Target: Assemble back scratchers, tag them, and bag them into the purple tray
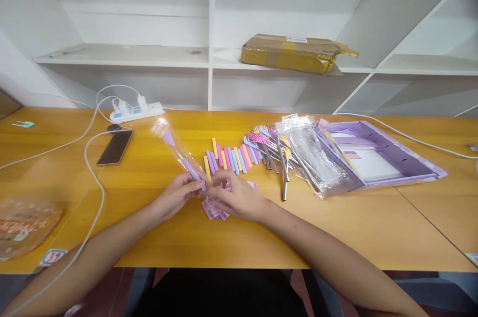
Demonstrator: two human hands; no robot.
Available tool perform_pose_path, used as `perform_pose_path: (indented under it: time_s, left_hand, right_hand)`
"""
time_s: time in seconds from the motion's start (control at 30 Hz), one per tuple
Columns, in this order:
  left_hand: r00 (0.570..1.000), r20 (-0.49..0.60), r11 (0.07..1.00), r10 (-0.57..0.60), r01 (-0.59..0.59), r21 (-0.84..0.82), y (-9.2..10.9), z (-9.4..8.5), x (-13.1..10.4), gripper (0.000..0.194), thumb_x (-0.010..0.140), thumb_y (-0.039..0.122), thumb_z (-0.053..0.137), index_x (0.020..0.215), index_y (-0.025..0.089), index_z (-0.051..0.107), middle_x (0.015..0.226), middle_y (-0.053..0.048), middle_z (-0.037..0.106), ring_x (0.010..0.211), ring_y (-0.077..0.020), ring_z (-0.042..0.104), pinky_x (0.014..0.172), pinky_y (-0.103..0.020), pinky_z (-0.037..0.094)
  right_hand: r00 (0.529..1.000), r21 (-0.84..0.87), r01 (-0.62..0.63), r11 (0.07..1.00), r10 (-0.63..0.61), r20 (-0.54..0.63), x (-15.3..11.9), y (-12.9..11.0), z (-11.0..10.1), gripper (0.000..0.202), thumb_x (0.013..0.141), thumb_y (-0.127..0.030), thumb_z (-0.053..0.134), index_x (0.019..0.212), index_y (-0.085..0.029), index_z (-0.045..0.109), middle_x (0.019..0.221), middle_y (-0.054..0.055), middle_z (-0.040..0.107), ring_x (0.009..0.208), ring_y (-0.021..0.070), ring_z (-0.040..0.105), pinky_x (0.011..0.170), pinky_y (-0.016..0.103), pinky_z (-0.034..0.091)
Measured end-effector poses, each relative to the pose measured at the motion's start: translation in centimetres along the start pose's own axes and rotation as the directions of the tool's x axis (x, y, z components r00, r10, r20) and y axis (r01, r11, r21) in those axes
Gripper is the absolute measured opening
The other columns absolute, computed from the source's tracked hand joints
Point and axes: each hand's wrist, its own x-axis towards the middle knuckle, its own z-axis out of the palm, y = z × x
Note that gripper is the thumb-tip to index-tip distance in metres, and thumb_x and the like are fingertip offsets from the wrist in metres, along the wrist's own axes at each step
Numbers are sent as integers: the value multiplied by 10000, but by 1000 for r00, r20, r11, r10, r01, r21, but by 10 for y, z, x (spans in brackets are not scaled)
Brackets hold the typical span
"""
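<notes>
My left hand (181,192) is closed on the near end of a clear plastic sleeve (163,130). Inside the sleeve lies a purple back scratcher (186,163), its head pointing away from me. At the same near end, my right hand (237,196) has its fingers pinched together on the plastic. Small pink and purple cards (212,211) lie under the right hand, partly covered by it. Just beyond my hands is a row of yellow, pink, blue and purple handles (233,159). Metal rods with coloured hand-shaped heads (267,138) are heaped to their right.
A stack of clear plastic sleeves (317,162) leans against an open purple box (405,177) on the right. At left are a phone (115,147), a power strip (144,114) and loose white cables. A taped parcel (287,53) sits on the shelf.
</notes>
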Motion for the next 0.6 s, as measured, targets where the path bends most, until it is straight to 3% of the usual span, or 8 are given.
perform_pose_path:
  time_s: [0.03,0.13,0.23,0.3,0.37,0.5,0.6]
  left_hand:
    - [999,25,1000,-22,22,7,0,-2,1,228,825,340,860,919,147,784,840,-45,714,755,-139,618,711,-252,490]
    - [999,47,1000,-21,22,-19,-1,-4,4,295,882,407,804,1027,151,778,848,-44,690,701,-123,576,647,-243,459]
    - [1000,10,999,25,-25,-43,-3,-2,6,364,892,429,793,1125,155,746,879,-40,680,664,-104,538,610,-231,434]
    - [1000,13,999,28,-28,-27,-3,1,7,380,852,392,839,1137,168,725,868,-23,679,654,-99,540,613,-227,438]
    - [999,48,1000,24,-24,-1,-4,4,6,393,838,371,854,1155,190,708,923,-29,706,711,-120,597,661,-240,477]
    - [992,66,993,104,-107,50,-8,7,4,437,854,352,839,1243,221,690,1218,-91,729,1068,-220,678,911,-307,532]
    - [992,45,990,117,-120,74,-13,3,5,429,894,396,793,1273,228,680,1267,-94,725,1148,-254,672,981,-358,534]
  right_hand:
    - [999,-13,-43,999,43,26,1,-2,-3,237,1003,-422,607,1149,-249,676,1166,69,673,1031,223,654,902,377,521]
    - [995,-53,-99,994,99,-3,0,-4,-6,224,1054,-392,540,1067,-257,718,1001,35,732,939,202,672,863,347,503]
    - [993,-187,108,976,-115,-26,-4,1,-5,192,1052,-337,564,1079,-272,743,1091,65,755,1044,230,661,897,376,468]
    - [955,-255,282,925,-296,-17,-6,6,-3,195,1052,-262,557,1100,-289,744,1128,58,757,1085,228,647,894,383,449]
    - [923,-278,352,894,-380,-54,-6,9,-1,192,1041,-228,571,1118,-291,736,1100,48,759,1066,221,636,890,383,443]
    - [950,-212,232,949,-268,-159,-1,7,6,125,1030,-283,607,1059,-248,723,987,58,736,959,221,604,870,383,452]
    - [974,-78,85,993,-99,-202,2,3,10,123,1027,-318,620,996,-225,694,926,53,702,919,211,600,839,359,463]
